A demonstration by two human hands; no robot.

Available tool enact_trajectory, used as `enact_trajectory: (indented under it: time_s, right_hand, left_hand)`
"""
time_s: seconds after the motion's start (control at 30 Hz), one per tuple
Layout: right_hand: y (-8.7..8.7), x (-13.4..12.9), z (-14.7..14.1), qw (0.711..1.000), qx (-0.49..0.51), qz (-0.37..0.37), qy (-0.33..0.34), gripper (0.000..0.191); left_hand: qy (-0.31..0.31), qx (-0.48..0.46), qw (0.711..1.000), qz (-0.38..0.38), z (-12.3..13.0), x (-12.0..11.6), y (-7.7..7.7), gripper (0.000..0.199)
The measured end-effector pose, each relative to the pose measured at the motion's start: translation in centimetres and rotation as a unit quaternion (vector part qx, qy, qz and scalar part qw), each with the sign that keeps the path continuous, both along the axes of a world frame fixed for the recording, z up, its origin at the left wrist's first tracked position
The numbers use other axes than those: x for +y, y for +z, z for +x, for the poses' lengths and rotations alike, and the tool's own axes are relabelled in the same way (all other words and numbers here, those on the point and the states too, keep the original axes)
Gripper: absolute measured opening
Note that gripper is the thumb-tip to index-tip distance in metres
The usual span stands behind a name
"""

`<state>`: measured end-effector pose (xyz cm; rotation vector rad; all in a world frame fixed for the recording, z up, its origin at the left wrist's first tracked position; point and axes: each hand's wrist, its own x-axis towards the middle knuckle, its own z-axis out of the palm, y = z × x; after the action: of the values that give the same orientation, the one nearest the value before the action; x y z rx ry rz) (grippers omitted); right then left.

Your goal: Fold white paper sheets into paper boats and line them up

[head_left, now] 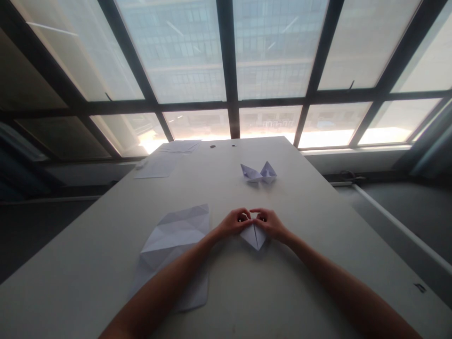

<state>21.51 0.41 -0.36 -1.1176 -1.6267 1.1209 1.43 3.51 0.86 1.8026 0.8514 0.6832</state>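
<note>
A small folded white paper [254, 237] with a diamond-like shape and a centre seam is held between my two hands. My left hand [233, 222] pinches its upper left side, thumb on the paper. On the upper right side my right hand [270, 223] grips it the same way, the two thumbs nearly meeting at the top. The far part of the folded paper is hidden behind my fingers. Beyond my hands stands a folded paper boat [259, 173] with two raised points. Creased white sheets [173, 235] lie to the left, partly under my left forearm.
The white table [303, 292] stretches away to tall dark-framed windows [190, 56]. Flat paper sheets [157, 165] lie at its far left. A small dark round object [212, 146] is near the far edge, and a dark mark [420, 287] is at the right.
</note>
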Motion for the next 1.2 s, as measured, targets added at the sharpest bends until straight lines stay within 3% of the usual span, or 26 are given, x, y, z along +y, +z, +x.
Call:
enact_trajectory:
  time_s: [0.2, 0.5, 0.9, 1.2]
  right_hand:
    - [-0.13, -0.08, -0.24, 1.000, 0.016, 0.019, 0.000, 0.042]
    - [-0.41, -0.08, -0.19, 0.999, -0.020, 0.030, -0.029, 0.035]
    - [-0.44, -0.09, -0.11, 0.999, -0.014, 0.039, -0.035, 0.027]
    - [-0.80, 0.19, 0.07, 0.997, 0.023, 0.018, -0.065, 0.026]
  left_hand:
    - [-0.029, 0.012, 0.999, 0.020, -0.07, 0.26, 0.08, 0.044]
    - [-0.015, 0.043, 0.998, 0.036, -0.16, 0.57, -0.33, 0.045]
    - [0.007, 0.048, 0.999, 0.001, 0.00, 0.20, 0.14, 0.051]
    - [0.033, 0.032, 0.998, -0.036, -0.03, 0.30, 0.21, 0.041]
